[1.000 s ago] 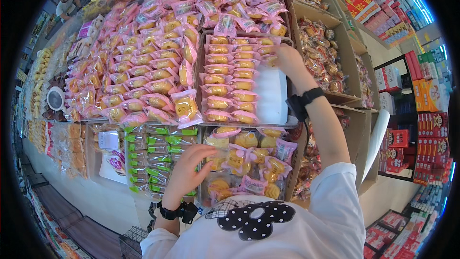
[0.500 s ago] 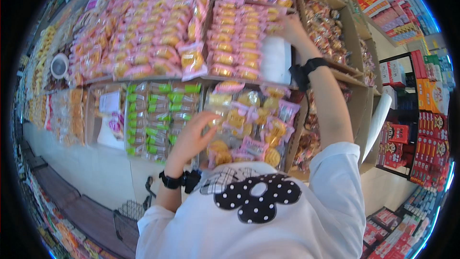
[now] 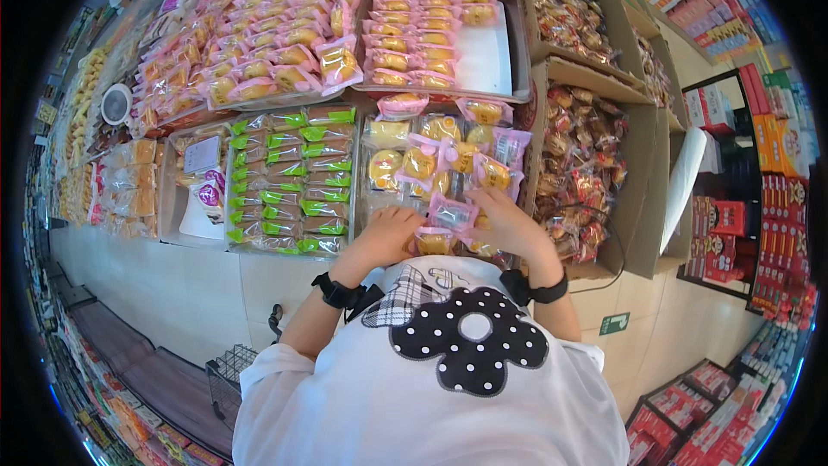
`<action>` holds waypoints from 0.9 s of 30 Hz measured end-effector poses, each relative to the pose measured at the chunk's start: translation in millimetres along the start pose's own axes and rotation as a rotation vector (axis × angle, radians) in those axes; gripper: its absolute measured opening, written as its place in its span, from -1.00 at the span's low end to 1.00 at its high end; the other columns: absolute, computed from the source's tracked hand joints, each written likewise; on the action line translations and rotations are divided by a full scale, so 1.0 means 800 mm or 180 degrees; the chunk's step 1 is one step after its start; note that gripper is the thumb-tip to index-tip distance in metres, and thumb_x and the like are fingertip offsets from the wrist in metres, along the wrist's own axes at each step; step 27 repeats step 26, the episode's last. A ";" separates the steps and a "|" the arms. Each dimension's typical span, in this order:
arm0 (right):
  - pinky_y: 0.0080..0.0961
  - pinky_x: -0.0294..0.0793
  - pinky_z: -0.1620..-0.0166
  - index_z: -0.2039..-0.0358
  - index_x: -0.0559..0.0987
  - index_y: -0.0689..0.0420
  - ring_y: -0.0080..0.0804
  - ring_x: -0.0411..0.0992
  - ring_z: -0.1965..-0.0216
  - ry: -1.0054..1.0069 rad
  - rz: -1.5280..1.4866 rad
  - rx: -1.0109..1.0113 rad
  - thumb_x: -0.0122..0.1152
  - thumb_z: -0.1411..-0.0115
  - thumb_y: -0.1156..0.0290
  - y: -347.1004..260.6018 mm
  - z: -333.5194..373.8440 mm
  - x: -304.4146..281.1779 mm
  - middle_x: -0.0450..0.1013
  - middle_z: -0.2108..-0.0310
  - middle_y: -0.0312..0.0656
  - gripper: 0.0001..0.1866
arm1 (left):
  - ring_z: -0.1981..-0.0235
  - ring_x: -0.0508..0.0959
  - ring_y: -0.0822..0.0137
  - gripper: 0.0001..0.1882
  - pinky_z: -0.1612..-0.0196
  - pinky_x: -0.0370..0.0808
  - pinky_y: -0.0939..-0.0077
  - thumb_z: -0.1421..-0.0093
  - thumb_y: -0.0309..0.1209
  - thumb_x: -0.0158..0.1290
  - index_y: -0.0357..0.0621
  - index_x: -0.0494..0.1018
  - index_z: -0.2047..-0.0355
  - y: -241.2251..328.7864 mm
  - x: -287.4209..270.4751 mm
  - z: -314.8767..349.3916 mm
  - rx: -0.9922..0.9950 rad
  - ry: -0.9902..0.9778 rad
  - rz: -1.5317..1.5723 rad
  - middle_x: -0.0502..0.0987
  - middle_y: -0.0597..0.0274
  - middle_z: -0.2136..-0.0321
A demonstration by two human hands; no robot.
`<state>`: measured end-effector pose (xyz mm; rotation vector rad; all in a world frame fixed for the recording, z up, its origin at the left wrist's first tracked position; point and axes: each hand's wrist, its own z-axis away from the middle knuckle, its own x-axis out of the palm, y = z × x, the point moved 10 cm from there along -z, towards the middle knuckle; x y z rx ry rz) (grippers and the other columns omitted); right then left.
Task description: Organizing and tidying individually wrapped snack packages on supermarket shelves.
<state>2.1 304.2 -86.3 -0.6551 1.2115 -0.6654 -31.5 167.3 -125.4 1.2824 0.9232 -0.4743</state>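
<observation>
Both hands are over the near part of a tray of loosely piled, pink-wrapped cakes (image 3: 420,160). My left hand (image 3: 390,236) rests at the tray's near left, its fingers loosely bent against the packets, with no grip on one visible. At the near right, my right hand (image 3: 516,229) has its fingers apart. Its fingertips touch or nearly touch the right end of a pink-edged packet (image 3: 452,212) lying between the hands. Beyond, a second tray (image 3: 521,69) holds pink-wrapped cakes in neat columns, with a bare white liner (image 3: 483,52) on its right side.
Left of the hands stands a tray of green-ended brown packets (image 3: 289,177). A large pile of pink-wrapped cakes (image 3: 285,34) lies beyond it. Cardboard boxes (image 3: 642,147) of wrapped snacks line the right side. A wire cart (image 3: 228,371) stands at the lower left.
My right hand has come back from the far tray to the near one. My left hand has moved slightly nearer and to the right, down onto the near packets.
</observation>
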 end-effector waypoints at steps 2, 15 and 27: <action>-0.35 0.29 0.02 -0.03 0.28 0.13 -0.15 0.25 0.06 0.0155 0.0241 0.0115 0.31 0.12 0.36 0.013 0.004 0.027 0.24 0.01 -0.09 -0.34 | 0.25 0.41 0.11 -0.59 0.20 0.36 0.35 0.15 -0.39 0.14 -0.16 0.37 0.22 -0.003 0.009 -0.014 -0.0264 -0.0227 0.0094 0.40 0.10 0.31; -0.29 0.26 0.08 0.09 0.39 -0.08 -0.14 0.23 0.11 -0.0012 0.1008 -0.0421 0.22 0.15 0.47 -0.002 -0.036 0.060 0.30 0.23 -0.18 -0.48 | 0.37 0.45 0.24 -0.65 0.32 0.38 0.46 0.13 -0.44 0.12 -0.15 0.35 0.28 -0.032 0.006 -0.009 -0.0820 -0.0308 0.1288 0.41 0.13 0.44; -0.30 0.40 0.26 0.20 0.45 0.11 -0.16 0.44 0.33 0.0870 -0.1383 0.0687 0.09 -0.07 0.25 0.057 -0.046 0.022 0.45 0.37 -0.07 -0.70 | 0.46 0.45 0.28 -0.59 0.37 0.38 0.45 0.08 -0.38 0.15 -0.10 0.38 0.17 -0.074 -0.025 0.002 -0.1721 0.0067 0.1333 0.48 0.19 0.43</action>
